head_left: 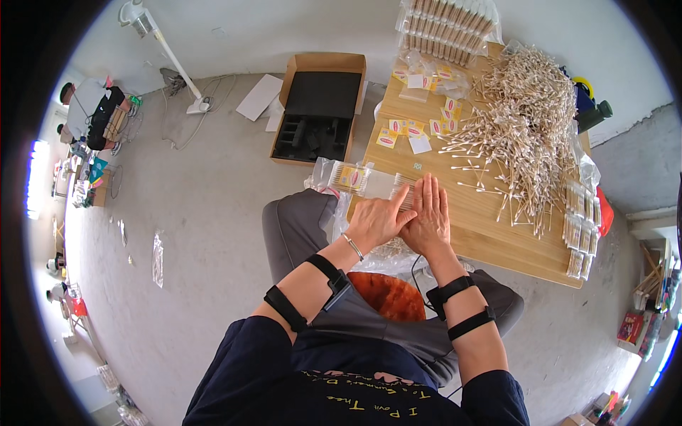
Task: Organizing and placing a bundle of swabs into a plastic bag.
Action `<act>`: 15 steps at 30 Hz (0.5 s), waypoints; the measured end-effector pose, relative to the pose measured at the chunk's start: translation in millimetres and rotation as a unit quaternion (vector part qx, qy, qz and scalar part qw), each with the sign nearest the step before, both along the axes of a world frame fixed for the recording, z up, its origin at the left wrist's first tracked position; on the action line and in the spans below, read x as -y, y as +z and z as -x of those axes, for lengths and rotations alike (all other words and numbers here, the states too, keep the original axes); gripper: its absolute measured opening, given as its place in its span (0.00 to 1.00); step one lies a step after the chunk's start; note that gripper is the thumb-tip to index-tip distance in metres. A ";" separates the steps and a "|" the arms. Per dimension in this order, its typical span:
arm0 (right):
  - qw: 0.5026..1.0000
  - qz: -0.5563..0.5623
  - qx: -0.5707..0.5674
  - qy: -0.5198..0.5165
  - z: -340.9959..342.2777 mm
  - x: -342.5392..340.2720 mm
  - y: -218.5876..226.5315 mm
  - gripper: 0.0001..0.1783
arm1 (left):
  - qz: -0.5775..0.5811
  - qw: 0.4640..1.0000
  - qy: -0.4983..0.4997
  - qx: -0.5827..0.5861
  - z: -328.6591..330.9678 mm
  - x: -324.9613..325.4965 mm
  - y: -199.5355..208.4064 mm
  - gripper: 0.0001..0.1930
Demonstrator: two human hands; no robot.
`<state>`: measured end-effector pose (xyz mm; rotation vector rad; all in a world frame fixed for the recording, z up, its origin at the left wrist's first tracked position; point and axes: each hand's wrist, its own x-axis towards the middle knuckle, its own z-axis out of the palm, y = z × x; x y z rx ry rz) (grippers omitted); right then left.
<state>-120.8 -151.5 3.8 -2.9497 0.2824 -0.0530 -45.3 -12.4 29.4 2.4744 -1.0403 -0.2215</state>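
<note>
A row of cotton swabs lies at the table's near left edge, in what looks like clear plastic, partly covered by my hands. My left hand is at its left side, index finger and thumb reaching over it; the other fingers are mostly hidden, so its grip is unclear. My right hand lies flat along the right side, fingers stretched out and together. Left of them is a clear packet of cotton swabs with a yellow label. Yellow-and-white label cards are scattered farther up the table.
A large heap of loose cotton swabs covers the table's right side. Filled packs stand at its right edge, and stacked packs at the back. An open cardboard box sits on the floor to the left.
</note>
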 end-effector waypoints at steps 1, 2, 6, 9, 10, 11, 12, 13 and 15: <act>1.000 -0.005 0.002 0.002 -0.1 -0.4 0.5 0.48 | -0.001 1.000 0.000 -0.004 -0.7 -0.1 0.4 0.34; 1.000 -0.009 0.005 0.003 -0.2 -0.7 0.9 0.49 | 0.001 1.000 -0.001 -0.005 -1.1 -0.5 -0.5 0.34; 1.000 -0.012 0.011 0.005 -0.8 -0.5 0.3 0.49 | 0.007 1.000 -0.002 -0.003 -1.9 -1.0 -2.9 0.33; 1.000 -0.001 0.017 0.006 0.2 0.0 -2.0 0.49 | 0.005 1.000 0.009 -0.001 -1.9 1.4 0.7 0.32; 1.000 -0.007 0.022 0.007 0.6 0.0 -2.3 0.49 | 0.003 1.000 0.014 -0.001 -2.2 2.1 3.3 0.32; 1.000 -0.013 0.027 0.009 1.1 0.3 -2.5 0.50 | -0.012 1.000 0.011 -0.006 -3.4 2.7 5.9 0.32; 0.999 -0.018 0.031 0.011 1.6 0.8 -2.5 0.50 | -0.026 1.000 0.007 -0.011 -5.1 4.0 11.3 0.31; 0.999 -0.021 0.033 0.011 2.1 1.2 -2.6 0.50 | -0.040 0.999 0.003 -0.016 -6.0 4.9 14.0 0.31; 0.999 -0.028 0.039 0.012 1.7 1.0 -2.0 0.51 | -0.024 1.000 -0.002 -0.004 -5.9 3.7 9.6 0.31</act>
